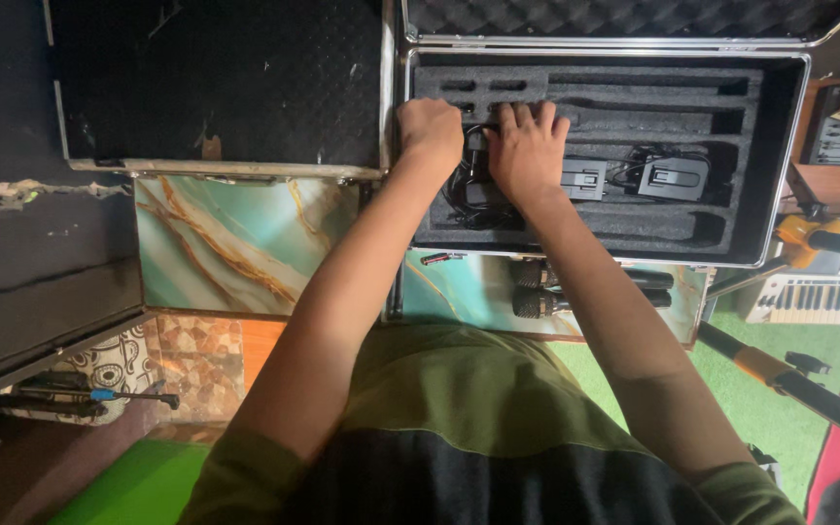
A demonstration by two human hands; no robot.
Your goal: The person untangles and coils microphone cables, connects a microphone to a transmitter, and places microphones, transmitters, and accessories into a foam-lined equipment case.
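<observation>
A coil of black cable (pixel 469 180) lies in the left end of the foam tray of an open metal-edged case (pixel 780 156), and both hands are down on it. The left hand (pixel 430 131) is curled into a loose fist at the tray's left edge, knuckles up, fingers folded under so that I cannot tell whether they grip the cable. The right hand (pixel 529 146) lies flat just beside it, fingers straight and close together, pressing on the foam and the upper part of the coil. To the right along the same foam slot sit two small black bodypack units (pixel 673 178), the nearer one almost touching the right hand's wrist side. The case's lid (pixel 624 17), lined with egg-crate foam, stands open along the far edge. Against the case's near edge, on a marbled teal tabletop (pixel 235 243), lie two black handheld microphones (pixel 546 290) side by side, and a small red-tipped item (pixel 439 259) sits near the case's near-left corner. A second black case (pixel 216 83) lies flat to the left. At the far right a white keyboard (pixel 819 297) and black stand poles with orange joints (pixel 789 374) stand over green flooring.
</observation>
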